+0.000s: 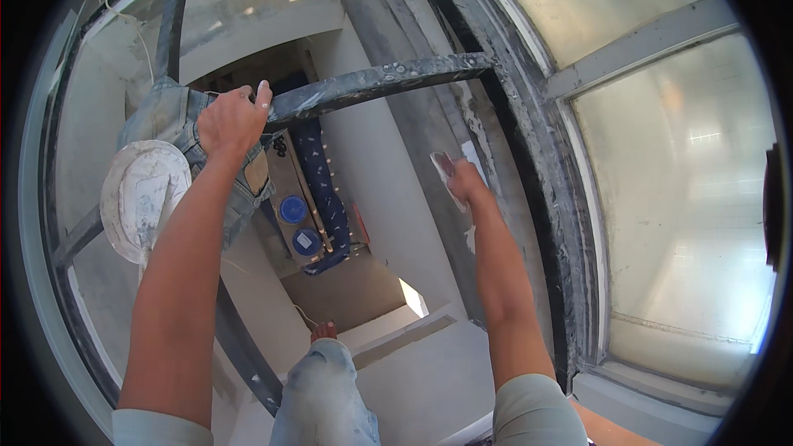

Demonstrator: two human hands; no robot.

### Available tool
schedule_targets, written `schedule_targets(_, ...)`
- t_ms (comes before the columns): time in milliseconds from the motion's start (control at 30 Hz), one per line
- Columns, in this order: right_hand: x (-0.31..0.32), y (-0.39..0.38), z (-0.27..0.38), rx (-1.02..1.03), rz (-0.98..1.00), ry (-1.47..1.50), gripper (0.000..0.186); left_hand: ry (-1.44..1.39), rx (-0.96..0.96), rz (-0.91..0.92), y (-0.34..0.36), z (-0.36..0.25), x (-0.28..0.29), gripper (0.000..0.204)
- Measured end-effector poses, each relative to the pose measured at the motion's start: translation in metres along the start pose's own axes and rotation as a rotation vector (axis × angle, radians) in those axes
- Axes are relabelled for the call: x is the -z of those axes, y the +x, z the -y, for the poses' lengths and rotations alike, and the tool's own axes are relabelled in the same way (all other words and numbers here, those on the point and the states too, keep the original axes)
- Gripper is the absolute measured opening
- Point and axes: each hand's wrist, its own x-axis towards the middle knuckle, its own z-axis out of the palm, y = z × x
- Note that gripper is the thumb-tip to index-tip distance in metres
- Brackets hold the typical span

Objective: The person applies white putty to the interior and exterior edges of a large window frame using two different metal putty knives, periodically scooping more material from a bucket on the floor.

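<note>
My left hand point(235, 120) is closed round the dark metal bar point(372, 83), where a pair of worn denim trousers point(165, 116) hangs over it. My right hand point(467, 182) grips a trowel point(447, 177) smeared with white, held at the grey wall strip point(413, 107). White patches of filler show on the wall round that hand. Left of my left forearm is a round, white-crusted bucket point(111, 206), and a flat plaster-covered blade point(149, 200) lies in its mouth. The fingers of my left hand are partly hidden behind the bar.
Dark frame bars point(248, 355) cross a deep drop. Far below stand two blue-lidded tubs point(292, 209) on a board, beside a dark blue patterned cloth point(325, 173). My bare foot point(324, 330) shows below. Framed frosted panes point(677, 165) rise at the right.
</note>
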Motion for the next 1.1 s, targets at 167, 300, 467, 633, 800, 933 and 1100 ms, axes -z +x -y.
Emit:
schedule_targets(167, 0.018, 0.019, 0.012, -0.046, -0.204, 0.024, 0.031, 0.034, -0.031, -0.005, 0.007, -0.001, -0.005, 0.055)
schedule_targets(300, 0.028, 0.079, 0.013, -0.171, -0.174, -0.072, 0.032, 0.017, -0.033, 0.006, 0.004, -0.010, -0.004, 0.054)
schedule_targets(467, -0.014, 0.082, 0.034, -0.171, -0.250, -0.128, 0.026, 0.008, -0.040, -0.065, 0.007, -0.012, -0.006, 0.054)
schedule_targets(633, 0.024, 0.032, 0.051, -0.063, -0.072, -0.153, 0.026, 0.036, -0.026, -0.037, 0.003, 0.002, -0.007, 0.054)
schedule_targets(800, 0.050, 0.064, -0.005, -0.166, -0.180, -0.077, 0.030, 0.029, -0.063, -0.026, 0.005, -0.008, -0.009, 0.054)
schedule_targets(933, 0.051, 0.100, -0.004, -0.168, -0.118, -0.063, 0.034, 0.006, -0.054, -0.026, 0.003, -0.011, -0.006, 0.054)
schedule_targets(1100, 0.051, 0.075, -0.009, -0.067, 0.234, 0.091, 0.037, 0.001, -0.078, -0.053, 0.007, 0.000, -0.007, 0.054)
